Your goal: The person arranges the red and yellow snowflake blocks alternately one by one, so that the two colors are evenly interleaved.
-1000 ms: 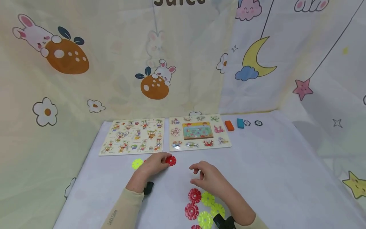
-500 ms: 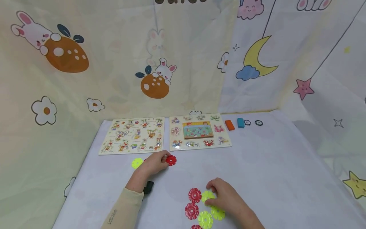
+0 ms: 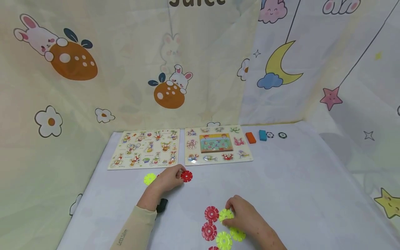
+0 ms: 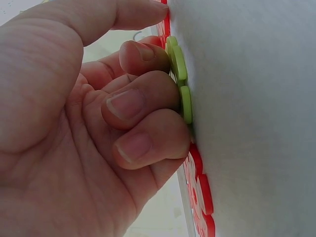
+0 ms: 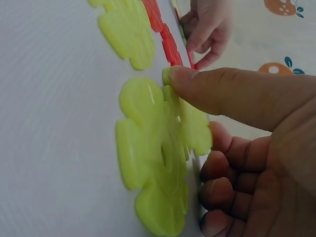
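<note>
My left hand (image 3: 168,178) lies on the table with thumb and forefinger pinching a red snowflake disc (image 3: 186,176), a notched plastic building disc. In the left wrist view its other fingers curl beside a yellow-green disc (image 4: 186,104), and a red one (image 4: 205,195) shows further down. To its left lies a yellow disc (image 3: 150,178). My right hand (image 3: 247,217) holds a yellow snowflake disc (image 3: 225,214) by its edges between thumb and forefinger; the forefinger is hidden in the right wrist view. Another yellow disc (image 5: 153,158) lies close to the thumb there.
Red discs (image 3: 209,231) and yellow discs (image 3: 224,240) lie near the front. Behind are two puzzle boards, one with figures (image 3: 147,163) and one with sea animals (image 3: 193,161). An orange block (image 3: 250,137), a blue block (image 3: 263,135) and black-and-white rings (image 3: 282,135) sit back right.
My right hand has come down and towards me from above the disc group, and its fingers have closed around a yellow disc. The left hand has stayed at the red disc.
</note>
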`<state>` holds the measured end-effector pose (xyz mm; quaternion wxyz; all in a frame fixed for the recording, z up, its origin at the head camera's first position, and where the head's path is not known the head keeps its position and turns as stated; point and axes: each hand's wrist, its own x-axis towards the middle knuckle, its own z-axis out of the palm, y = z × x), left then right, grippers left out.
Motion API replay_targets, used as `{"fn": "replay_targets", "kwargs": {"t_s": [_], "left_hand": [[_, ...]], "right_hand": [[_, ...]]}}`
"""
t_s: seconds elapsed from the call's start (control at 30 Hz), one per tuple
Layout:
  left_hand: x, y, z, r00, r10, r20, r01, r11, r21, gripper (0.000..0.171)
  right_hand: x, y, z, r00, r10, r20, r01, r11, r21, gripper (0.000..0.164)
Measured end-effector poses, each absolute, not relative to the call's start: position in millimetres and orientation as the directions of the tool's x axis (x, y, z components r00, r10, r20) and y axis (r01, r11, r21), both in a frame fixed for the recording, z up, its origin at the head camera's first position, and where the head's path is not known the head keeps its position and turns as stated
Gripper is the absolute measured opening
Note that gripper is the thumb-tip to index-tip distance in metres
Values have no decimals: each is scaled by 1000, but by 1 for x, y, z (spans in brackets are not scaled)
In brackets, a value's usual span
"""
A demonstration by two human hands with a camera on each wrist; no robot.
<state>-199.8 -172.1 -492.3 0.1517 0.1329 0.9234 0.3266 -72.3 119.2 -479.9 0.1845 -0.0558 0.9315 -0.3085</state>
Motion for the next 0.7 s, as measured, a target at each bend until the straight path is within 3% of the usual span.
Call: {"fn": "replay_targets", "kwargs": {"t_s": [0.3,0.7], "left_hand": [[-198,-172,-495,-919,344,-193,140,743,655,34],[-199,-173,-495,-922,346,-172,159,745,648,34]], "right_hand": [[-72,132,-480,-903,-332,-274,27,592,-806,29],[-102,133,-444,-891,-350,-289,141,392,-909,51]]}}
